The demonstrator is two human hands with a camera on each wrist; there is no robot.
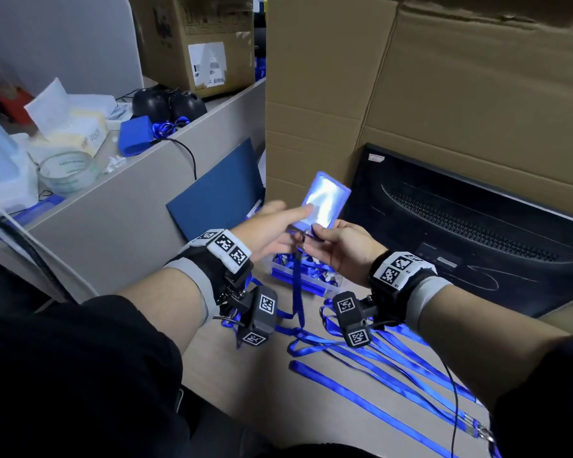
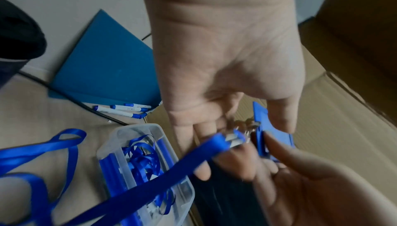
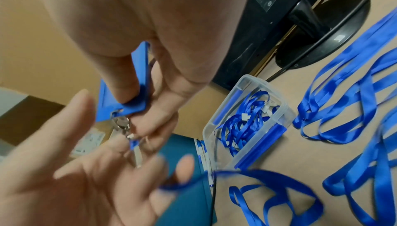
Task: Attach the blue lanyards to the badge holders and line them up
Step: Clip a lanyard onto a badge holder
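I hold a blue badge holder (image 1: 326,200) upright in the air, its clear face catching glare. My right hand (image 1: 315,234) pinches its lower edge between thumb (image 3: 122,83) and fingers, just above the metal clip (image 3: 122,124). A blue lanyard (image 1: 298,285) hangs from that clip down to the table, and its strap (image 2: 171,166) crosses over the plastic box. My left hand (image 1: 291,223) lies flat with fingers straight. Its thumb (image 2: 279,115) touches the holder's face and its fingers reach under the clip (image 2: 234,138).
A clear plastic box (image 1: 331,289) of lanyards and holders stands below my hands. Several blue lanyards (image 1: 394,375) lie side by side on the table at the right. A black monitor (image 1: 460,226) leans on cardboard boxes (image 1: 444,94) behind. A blue folder (image 1: 219,193) and pens (image 2: 122,109) sit to the left.
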